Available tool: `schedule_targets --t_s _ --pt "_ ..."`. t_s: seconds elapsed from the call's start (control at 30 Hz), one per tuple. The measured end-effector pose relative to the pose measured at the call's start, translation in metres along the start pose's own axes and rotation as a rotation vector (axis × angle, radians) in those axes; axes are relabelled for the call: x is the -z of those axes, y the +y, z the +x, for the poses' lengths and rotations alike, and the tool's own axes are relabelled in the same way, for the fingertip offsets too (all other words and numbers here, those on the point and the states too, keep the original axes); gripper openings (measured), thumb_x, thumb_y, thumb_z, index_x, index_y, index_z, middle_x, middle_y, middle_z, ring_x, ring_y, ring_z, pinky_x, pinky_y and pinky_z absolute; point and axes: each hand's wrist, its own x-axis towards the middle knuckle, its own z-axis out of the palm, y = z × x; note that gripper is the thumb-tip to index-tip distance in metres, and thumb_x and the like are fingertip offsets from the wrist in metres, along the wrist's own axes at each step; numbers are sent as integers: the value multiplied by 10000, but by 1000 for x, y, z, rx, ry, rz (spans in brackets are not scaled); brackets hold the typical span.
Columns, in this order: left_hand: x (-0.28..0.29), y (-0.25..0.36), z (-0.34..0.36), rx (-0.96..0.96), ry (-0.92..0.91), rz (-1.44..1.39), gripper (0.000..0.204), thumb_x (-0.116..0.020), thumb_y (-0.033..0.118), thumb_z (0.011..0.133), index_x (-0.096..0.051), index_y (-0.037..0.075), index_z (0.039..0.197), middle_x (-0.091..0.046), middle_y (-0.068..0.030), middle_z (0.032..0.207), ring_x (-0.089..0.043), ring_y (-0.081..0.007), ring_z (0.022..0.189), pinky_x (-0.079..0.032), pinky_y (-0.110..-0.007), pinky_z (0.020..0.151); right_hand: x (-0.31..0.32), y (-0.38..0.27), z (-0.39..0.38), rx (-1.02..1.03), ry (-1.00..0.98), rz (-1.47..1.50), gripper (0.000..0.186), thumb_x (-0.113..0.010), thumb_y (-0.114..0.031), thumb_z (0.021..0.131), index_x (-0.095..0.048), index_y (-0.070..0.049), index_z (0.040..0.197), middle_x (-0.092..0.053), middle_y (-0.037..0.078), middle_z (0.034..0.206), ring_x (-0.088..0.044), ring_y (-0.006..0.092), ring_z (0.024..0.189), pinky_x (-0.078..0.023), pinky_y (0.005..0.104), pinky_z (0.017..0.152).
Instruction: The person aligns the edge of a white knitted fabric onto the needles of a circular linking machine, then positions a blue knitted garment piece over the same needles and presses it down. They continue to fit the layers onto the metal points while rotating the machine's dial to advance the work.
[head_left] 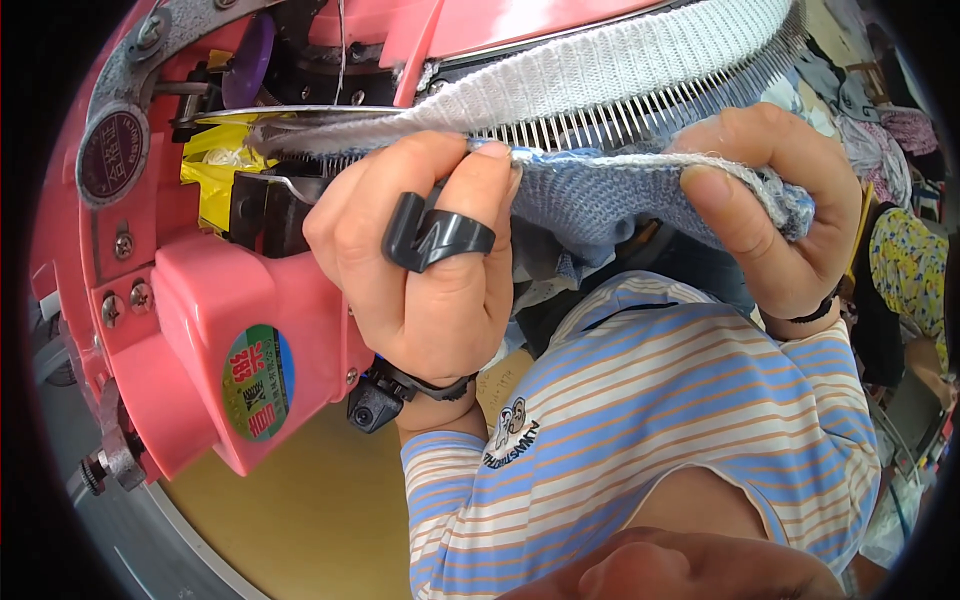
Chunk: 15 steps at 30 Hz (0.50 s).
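Note:
A pink linking machine (215, 340) carries a curved row of upright metal pins (600, 125). A white ribbed knit band (610, 65) hangs on these pins. Along the row's near side, my left hand (420, 240) pinches the edge of a blue knit piece (610, 195) between thumb and forefinger, right at the pins. A black hooked ring (435, 235) sits on one of its fingers. My right hand (785, 200) grips the same piece by its right end, thumb in front, keeping the pale edge stretched between both hands. The piece's lower folds hang loosely.
Left of my hands are a purple disc (248, 60), a yellow bag (215, 170) and a black block (268, 212) on the machine. A small black camera (375, 402) is strapped at my left wrist. Piled fabrics (905, 260) lie at the far right.

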Motion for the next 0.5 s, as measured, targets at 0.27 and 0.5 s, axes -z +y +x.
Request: schedule_targets --t_s 0.27,0.5 --pt "3 -3 -1 4 3 -13 114 -660 23 692 -616 4 796 -571 -106 818 -530 -207 720 -426 -278 631 -3 7 -4 49 -68 8 116 -599 -41 708 -584 33 795 -583 102 690 -527 157 555 -393 241 511" --pt "5 -1 -10 6 -31 122 222 -656 46 715 -586 20 924 -508 -122 984 -474 -240 864 -474 -288 668 -7 15 -8 70 -41 8 86 -636 -32 692 -588 8 752 -577 83 642 -549 184 533 -411 244 485"
